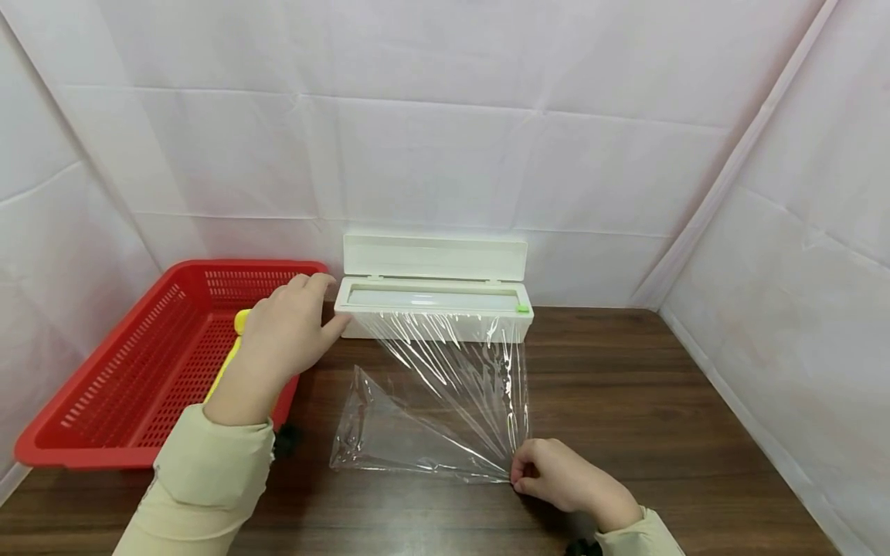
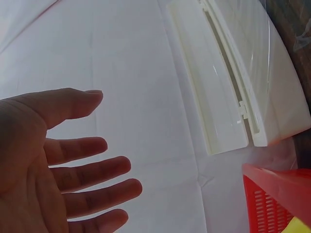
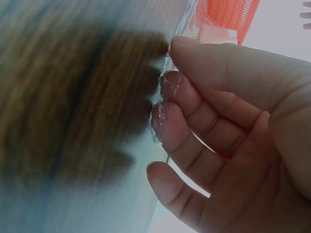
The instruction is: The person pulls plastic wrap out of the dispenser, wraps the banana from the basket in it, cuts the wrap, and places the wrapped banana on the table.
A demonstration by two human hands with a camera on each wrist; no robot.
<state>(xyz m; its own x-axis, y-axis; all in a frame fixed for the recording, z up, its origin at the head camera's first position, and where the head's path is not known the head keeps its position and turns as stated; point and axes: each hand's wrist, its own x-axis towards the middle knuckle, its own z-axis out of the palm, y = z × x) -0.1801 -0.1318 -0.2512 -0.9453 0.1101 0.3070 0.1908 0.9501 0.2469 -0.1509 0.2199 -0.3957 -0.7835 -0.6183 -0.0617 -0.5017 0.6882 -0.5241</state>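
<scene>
A white cling film dispenser point(image 1: 434, 328) stands against the back cloth with its lid point(image 1: 434, 258) raised. From its front a clear sheet of cling film point(image 1: 445, 401) stretches down over the table, gathered into creases toward the near right. My right hand point(image 1: 563, 475) pinches the gathered corner; in the right wrist view, film point(image 3: 159, 121) clings to the fingertips of that hand point(image 3: 233, 126). My left hand point(image 1: 288, 328) is beside the dispenser's left end, fingers spread and nothing in the palm. The left wrist view shows this hand point(image 2: 63, 150) apart from the dispenser point(image 2: 257, 73).
On the left is a red plastic basket point(image 1: 104, 347) with slotted walls, partly behind my left arm. A yellow-handled object point(image 1: 241, 320) lies in it, mostly covered by the arm. A green slider point(image 1: 522, 308) sits at the dispenser's right end. White cloth point(image 1: 431, 162) encloses the brown wooden table point(image 1: 626, 386).
</scene>
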